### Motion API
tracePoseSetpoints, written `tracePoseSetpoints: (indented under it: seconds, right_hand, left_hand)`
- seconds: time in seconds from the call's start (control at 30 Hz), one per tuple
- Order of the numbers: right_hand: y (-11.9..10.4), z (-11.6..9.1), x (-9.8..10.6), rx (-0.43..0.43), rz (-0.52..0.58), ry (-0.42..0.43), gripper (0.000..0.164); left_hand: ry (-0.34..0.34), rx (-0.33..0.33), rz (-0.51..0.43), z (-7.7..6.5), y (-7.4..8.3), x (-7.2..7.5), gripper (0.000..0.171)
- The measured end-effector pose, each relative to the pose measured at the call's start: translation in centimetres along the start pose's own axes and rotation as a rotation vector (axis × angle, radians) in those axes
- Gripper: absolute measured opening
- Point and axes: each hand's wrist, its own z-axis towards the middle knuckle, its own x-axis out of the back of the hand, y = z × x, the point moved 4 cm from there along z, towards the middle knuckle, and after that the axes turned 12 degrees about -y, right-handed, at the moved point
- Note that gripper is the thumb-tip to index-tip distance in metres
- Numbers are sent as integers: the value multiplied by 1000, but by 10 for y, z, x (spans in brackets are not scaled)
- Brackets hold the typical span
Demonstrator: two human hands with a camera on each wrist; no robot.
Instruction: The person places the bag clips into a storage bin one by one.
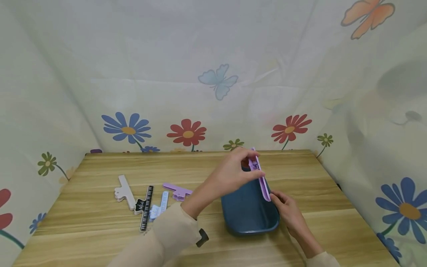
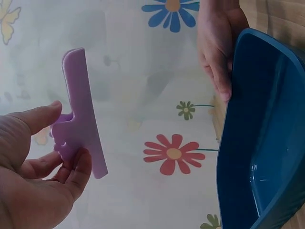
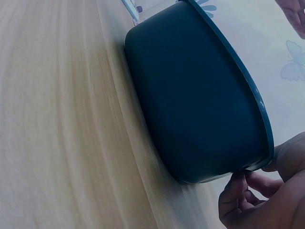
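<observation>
Between thumb and fingers my left hand (image 1: 231, 172) pinches a purple clip (image 1: 263, 183). It is held in the air above the blue plastic bin (image 1: 250, 232). In the left wrist view the clip (image 2: 83, 114) shows a long flat bar, and the thumb and fingers grip its handle end. My right hand (image 1: 289, 213) is at the bin's right side. The right wrist view shows its thumb and fingers gripping the rim at one end of the bin (image 3: 200, 95). The bin stands upright on the table.
Left of the bin on the wooden table (image 1: 83, 207) lie a white clip (image 1: 125, 193), a black clip with a piano-key pattern (image 1: 145, 209), a light blue clip (image 1: 162, 205) and another purple clip (image 1: 178, 191). A flower-printed curtain (image 1: 160, 96) encloses the back and sides.
</observation>
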Motion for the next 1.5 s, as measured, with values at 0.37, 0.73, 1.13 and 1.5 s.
tracePoseSetpoints:
  seconds: [0.37,0.73,1.13,1.5]
  right_hand:
    - [0,0,0,38,51,20,37]
    - [0,0,1,18,35,10,39]
    - [-1,1,0,22,60,13,37]
    - [0,0,1,-1,54,-7,42]
  left_hand:
    - [-9,-3,-14,11,2,-10,52]
    - [-6,6,9,14,-1,-13,52]
    - [-17,18,12,18,-11,-21,49]
    - [-33,68,50,22,-28,-38,46]
